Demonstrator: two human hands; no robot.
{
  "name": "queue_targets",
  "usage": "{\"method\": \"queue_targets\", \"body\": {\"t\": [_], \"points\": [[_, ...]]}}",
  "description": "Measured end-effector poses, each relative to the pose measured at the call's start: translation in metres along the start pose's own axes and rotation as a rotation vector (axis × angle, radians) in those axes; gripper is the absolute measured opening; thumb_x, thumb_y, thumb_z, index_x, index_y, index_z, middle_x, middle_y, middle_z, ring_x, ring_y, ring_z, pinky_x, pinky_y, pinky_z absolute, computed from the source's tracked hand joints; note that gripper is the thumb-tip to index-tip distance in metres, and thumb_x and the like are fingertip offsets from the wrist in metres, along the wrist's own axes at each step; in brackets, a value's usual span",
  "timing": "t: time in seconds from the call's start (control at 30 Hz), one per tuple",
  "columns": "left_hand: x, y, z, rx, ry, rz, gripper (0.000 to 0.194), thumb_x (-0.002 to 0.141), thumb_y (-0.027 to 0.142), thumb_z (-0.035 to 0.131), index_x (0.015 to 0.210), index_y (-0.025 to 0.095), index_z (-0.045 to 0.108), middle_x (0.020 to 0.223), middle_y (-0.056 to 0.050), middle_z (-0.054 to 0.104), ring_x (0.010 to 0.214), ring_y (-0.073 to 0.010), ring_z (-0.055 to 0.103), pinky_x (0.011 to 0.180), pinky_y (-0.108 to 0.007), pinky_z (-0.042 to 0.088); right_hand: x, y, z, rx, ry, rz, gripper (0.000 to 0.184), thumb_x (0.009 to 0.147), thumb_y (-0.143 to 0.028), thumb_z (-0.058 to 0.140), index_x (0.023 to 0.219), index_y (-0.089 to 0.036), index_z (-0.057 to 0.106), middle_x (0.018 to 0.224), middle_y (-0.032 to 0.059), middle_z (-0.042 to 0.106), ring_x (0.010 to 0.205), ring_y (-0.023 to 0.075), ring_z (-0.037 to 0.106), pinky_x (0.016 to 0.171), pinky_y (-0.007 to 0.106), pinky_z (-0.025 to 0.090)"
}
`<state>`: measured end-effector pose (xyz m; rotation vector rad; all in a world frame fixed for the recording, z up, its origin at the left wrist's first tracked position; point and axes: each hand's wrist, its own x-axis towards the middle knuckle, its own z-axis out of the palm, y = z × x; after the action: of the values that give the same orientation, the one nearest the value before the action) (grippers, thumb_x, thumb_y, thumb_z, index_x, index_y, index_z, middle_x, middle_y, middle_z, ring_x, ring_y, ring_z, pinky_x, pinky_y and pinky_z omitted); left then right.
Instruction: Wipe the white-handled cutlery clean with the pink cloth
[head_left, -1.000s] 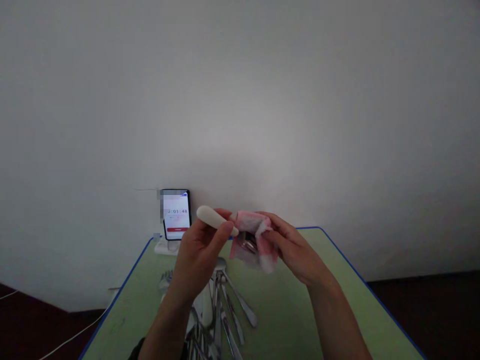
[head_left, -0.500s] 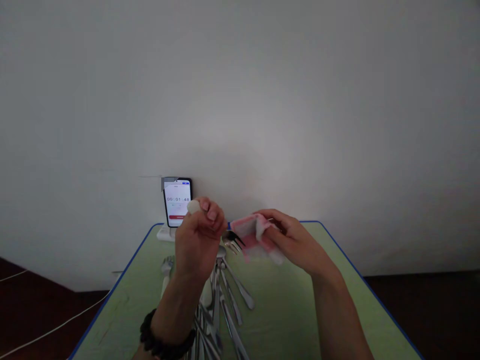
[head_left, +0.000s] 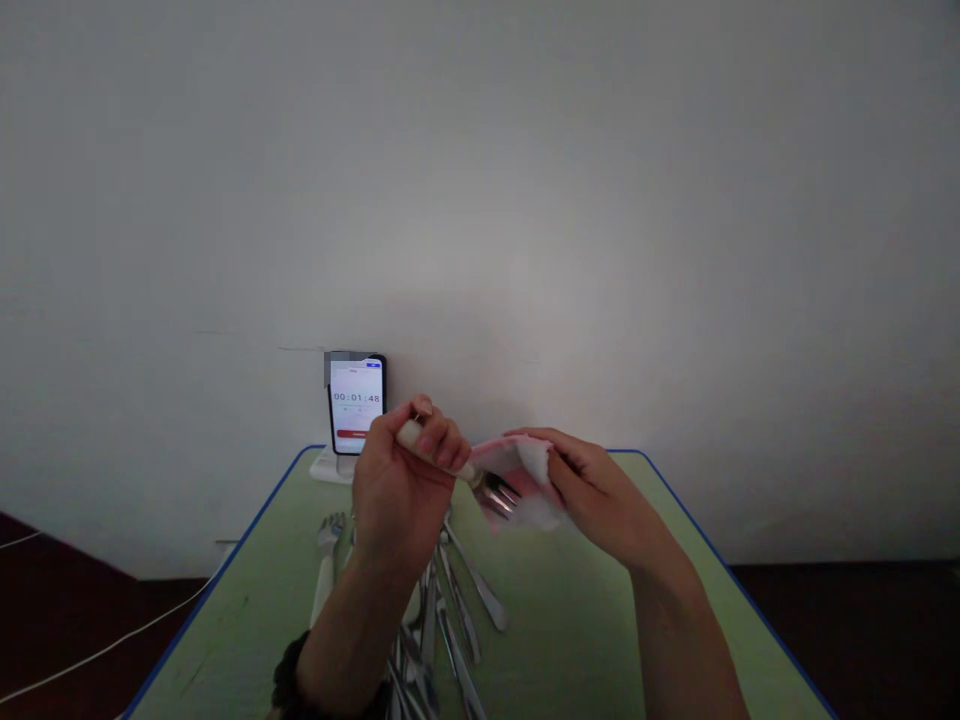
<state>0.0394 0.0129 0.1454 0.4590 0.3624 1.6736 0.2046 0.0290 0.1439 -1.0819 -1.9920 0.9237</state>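
Observation:
My left hand (head_left: pixel 409 475) is closed around the white handle of a fork (head_left: pixel 496 494), held above the table with its metal tines pointing right. My right hand (head_left: pixel 596 490) grips a pink and white cloth (head_left: pixel 525 480), pinched between thumb and fingers. The cloth hangs right behind the tines; whether the two touch I cannot tell. Below, several pieces of metal cutlery (head_left: pixel 457 640) lie in a loose pile, partly hidden by my left forearm. Left of that forearm lies another white-handled fork (head_left: pixel 328 545).
A phone (head_left: pixel 357 405) showing a timer stands on a white stand (head_left: pixel 330 466) at the table's back left. The green table (head_left: pixel 570 640) has a blue edge and backs onto a grey wall (head_left: pixel 480 200). A white cable (head_left: pixel 112 645) runs at the lower left.
My left hand has turned, so the fork's handle now shows across the fingers, and the tines have moved slightly right. The cloth is spread more openly behind them.

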Motion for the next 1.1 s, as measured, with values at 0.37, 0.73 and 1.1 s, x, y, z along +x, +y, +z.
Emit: {"method": "queue_targets", "body": {"t": [0.37, 0.73, 1.1], "points": [[-0.009, 0.0, 0.002, -0.188, 0.004, 0.049, 0.026, 0.075, 0.027, 0.038, 0.052, 0.017, 0.031, 0.046, 0.006, 0.02, 0.043, -0.0077, 0.024, 0.044, -0.022, 0.029, -0.013, -0.011, -0.011, 0.012, -0.297, -0.122, 0.038, 0.089, -0.035, 0.041, 0.124, -0.024, 0.051, 0.127, 0.0061, 0.053, 0.117, 0.0181, 0.048, 0.098, 0.034, 0.037], [-0.025, -0.003, 0.013, 0.028, -0.155, 0.041, 0.036, 0.077, 0.027, 0.042, 0.048, 0.017, 0.023, 0.042, 0.006, 0.015, 0.04, -0.0081, 0.021, 0.045, -0.025, 0.03, 0.001, -0.008, 0.017, -0.116, -0.249, -0.042, 0.019, 0.081, -0.035, 0.054, 0.078, -0.017, 0.058, 0.078, 0.0024, 0.059, 0.073, 0.0142, 0.051, 0.066, 0.025, 0.04], [-0.017, 0.01, 0.006, -0.008, -0.093, 0.042, 0.04, 0.079, 0.024, 0.037, 0.045, 0.017, 0.016, 0.039, 0.006, 0.007, 0.035, -0.0078, 0.012, 0.039, -0.025, 0.024, 0.003, -0.011, 0.024, -0.142, -0.275, -0.068, 0.021, 0.087, -0.032, 0.044, 0.074, -0.017, 0.053, 0.063, -0.0027, 0.052, 0.06, 0.0095, 0.043, 0.055, 0.021, 0.031]]}}
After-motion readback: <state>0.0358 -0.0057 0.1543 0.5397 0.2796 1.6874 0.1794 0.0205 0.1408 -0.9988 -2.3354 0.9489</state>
